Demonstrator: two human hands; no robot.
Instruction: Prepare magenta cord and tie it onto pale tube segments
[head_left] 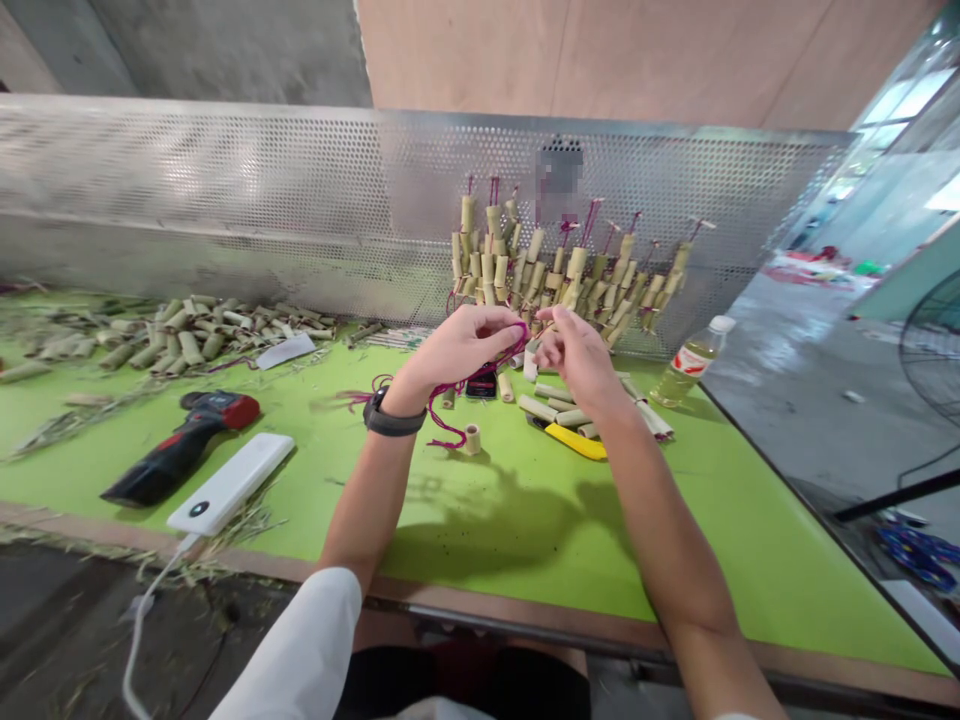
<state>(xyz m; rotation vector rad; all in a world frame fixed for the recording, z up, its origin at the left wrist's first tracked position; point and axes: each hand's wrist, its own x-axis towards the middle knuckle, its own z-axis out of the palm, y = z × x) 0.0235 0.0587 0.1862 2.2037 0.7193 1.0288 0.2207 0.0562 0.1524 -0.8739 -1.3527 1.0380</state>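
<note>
My left hand is closed on a purple cord, whose strands trail from the fingers down over the green table. Close beside it, my right hand has its thumb and forefinger drawn together near the cord; what they pinch, if anything, is too small to make out. A short cut bamboo tube stands at the cord's lower end. Below the right hand lie several longer bamboo pieces and a yellow utility knife. Behind the left hand, a dark phone is partly hidden.
Strung bamboo pieces hang on a perforated metal panel. Loose bamboo tubes are heaped at the left. Nearer lie a drill and a white power bank with a cable. A bottle stands by the table's right edge.
</note>
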